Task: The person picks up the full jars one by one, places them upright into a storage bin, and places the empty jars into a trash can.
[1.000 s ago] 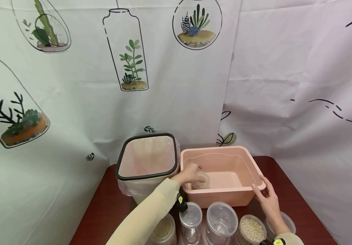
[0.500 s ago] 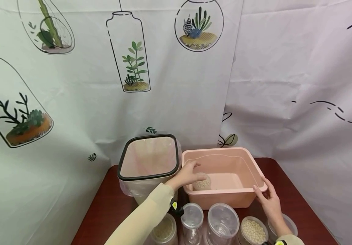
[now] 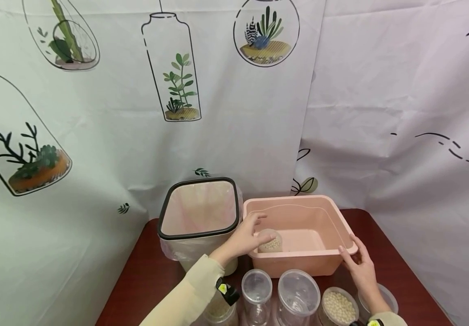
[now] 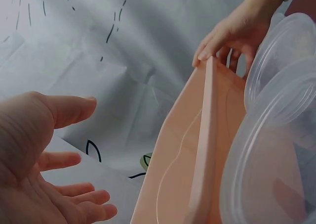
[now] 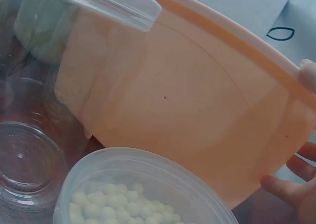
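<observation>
A pink plastic basin [image 3: 299, 265] stands on the table. Inside its front left corner lies a small clear jar [image 3: 273, 244] of pale beads. My left hand [image 3: 242, 237] hovers over the basin's left edge beside that jar, thumb and fingers spread with nothing between them; the left wrist view shows the same left hand [image 4: 44, 169] apart from the rim. At the front right corner, my right hand [image 3: 360, 269] grips the basin's rim between thumb and fingers. Part of the right hand [image 5: 301, 179] also appears at the edge of the right wrist view.
A bin [image 3: 197, 236] with a black rim and a clear liner stands left of the basin. Along the front are two clear lidded jars [image 3: 256, 290], a jar of pale balls [image 3: 339, 308], another beaded jar [image 3: 219, 312] and a lidded container [image 3: 387, 299]. Printed cloth hangs behind.
My left hand has drawn back left and toward me, away from the beaded jar, which stays in the basin. The right hand keeps its hold on the corner.
</observation>
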Motion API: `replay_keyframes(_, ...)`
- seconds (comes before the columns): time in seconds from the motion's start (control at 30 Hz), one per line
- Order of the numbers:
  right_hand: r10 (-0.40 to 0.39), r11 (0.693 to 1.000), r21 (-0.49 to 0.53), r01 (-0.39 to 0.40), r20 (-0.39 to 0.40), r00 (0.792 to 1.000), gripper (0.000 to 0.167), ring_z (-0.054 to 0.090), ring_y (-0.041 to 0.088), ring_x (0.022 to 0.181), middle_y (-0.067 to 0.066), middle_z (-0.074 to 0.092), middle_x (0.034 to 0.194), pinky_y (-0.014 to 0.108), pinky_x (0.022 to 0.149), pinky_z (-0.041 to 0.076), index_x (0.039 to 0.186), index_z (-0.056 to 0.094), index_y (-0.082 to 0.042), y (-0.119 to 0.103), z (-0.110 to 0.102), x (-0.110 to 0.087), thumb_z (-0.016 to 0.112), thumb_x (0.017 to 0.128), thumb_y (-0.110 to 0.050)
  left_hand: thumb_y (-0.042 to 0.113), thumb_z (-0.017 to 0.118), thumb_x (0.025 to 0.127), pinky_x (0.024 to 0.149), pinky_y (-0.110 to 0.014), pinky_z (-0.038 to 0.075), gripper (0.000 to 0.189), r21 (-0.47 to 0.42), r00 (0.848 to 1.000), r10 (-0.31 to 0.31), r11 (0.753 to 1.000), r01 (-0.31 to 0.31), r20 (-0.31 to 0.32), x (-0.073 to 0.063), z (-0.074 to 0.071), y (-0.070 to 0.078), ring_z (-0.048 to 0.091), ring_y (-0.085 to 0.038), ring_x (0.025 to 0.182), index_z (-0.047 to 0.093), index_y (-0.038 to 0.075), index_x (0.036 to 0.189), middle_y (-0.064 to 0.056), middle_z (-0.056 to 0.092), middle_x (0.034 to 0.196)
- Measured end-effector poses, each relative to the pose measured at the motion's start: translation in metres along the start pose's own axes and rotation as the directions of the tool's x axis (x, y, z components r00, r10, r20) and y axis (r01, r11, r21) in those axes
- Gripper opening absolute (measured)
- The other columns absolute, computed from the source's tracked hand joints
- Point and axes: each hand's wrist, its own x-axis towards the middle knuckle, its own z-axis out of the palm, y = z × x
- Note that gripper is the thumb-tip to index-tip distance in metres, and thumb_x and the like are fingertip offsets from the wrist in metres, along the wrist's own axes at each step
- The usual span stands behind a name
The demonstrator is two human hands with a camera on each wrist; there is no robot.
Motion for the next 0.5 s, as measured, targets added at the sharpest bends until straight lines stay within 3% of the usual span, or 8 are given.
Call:
replay_keyframes(0.23,0.079,0.996,-0.034,-0.079,-0.006,0.997,0.065,0.043,-0.011,0.096,0.021,0.022,0.146,0.011,0.068,0.046,0.147,0.027,-0.026,-0.021,0.005,-0.007,0.060,0.091,-0.026,0.024,0.069,0.084,0.093,-0.045,0.041,0.059,-0.067,0.998,0.029,0.997,-0.032,-0.049,-0.018,-0.005,0.001,0.047,-0.030,0.119,0.042,0.008,0.134,-0.015,0.045,0.134)
replay_keyframes(0.5,0.088,0.995,-0.041,-0.088,-0.021,0.996,0.064,0.044,-0.011,0.094,0.018,0.025,0.144,0.011,0.068,0.046,0.147,0.028,-0.025,-0.021,0.006,-0.005,0.060,0.091,-0.027,0.025,0.070,0.083,0.094,-0.048,0.039,0.054,0.002,0.986,0.116,0.993,-0.117,-0.119,-0.040,-0.008,0.001,0.044,-0.024,0.120,0.047,0.008,0.128,-0.009,0.047,0.128)
